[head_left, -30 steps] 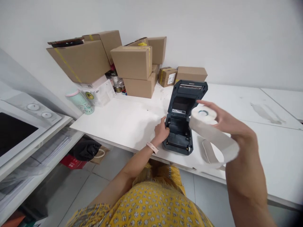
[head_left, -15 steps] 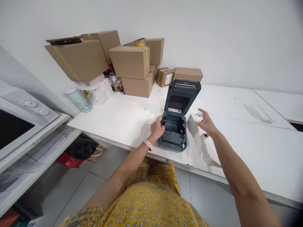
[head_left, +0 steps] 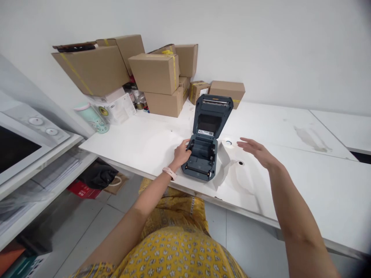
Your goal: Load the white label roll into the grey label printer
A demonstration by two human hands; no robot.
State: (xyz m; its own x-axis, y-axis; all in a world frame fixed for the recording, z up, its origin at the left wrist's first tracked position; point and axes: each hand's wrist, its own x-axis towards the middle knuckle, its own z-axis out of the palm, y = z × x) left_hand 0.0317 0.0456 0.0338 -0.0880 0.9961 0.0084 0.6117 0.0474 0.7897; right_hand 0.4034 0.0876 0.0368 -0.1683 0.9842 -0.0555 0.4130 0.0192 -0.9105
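A dark grey label printer point(head_left: 199, 166) stands on the white table with its lid point(head_left: 213, 117) raised and its inner bay bare. My left hand point(head_left: 182, 154) grips the printer's left side, thumb over the rim. To the printer's right stands a white paper roll with a blue-edged core point(head_left: 228, 143), a strip of its paper trailing toward the front edge. A second white roll with a dark core hole point(head_left: 241, 166) sits nearer me, its paper also trailing. Just right of the rolls, my right hand point(head_left: 257, 151) hovers with fingers stretched out, holding nothing.
Cardboard boxes point(head_left: 153, 75) are stacked at the back left, with smaller ones by the wall. A mint tumbler point(head_left: 94, 119) and a white carton point(head_left: 120, 110) stand at the left. Beside the table, a microwave point(head_left: 29, 135) sits on a shelf unit. The table's front edge point(head_left: 243, 212) runs before me.
My right hand has let go of the roll with the blue-edged core and drawn off to the right, fingers straightened. The left hand keeps its grip on the printer. The view has shifted slightly.
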